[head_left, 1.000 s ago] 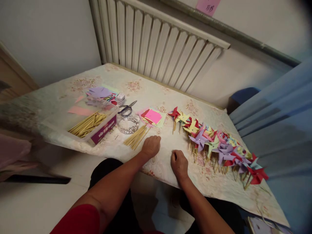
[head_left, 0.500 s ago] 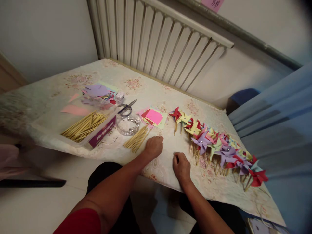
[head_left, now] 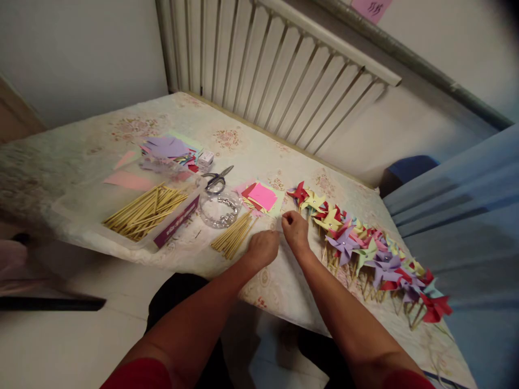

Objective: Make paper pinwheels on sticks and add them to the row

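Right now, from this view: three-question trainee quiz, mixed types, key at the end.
1. Multiple choice: the top sheet of the paper stack beside the loose sticks is A) green, B) pink, C) purple.
2. True or false: the loose sticks lie outside the plastic box.
3. Fill in: the pinwheels are nearer the person's ____ hand.

Key: 1. B. 2. True. 3. Right, meaning the right hand.
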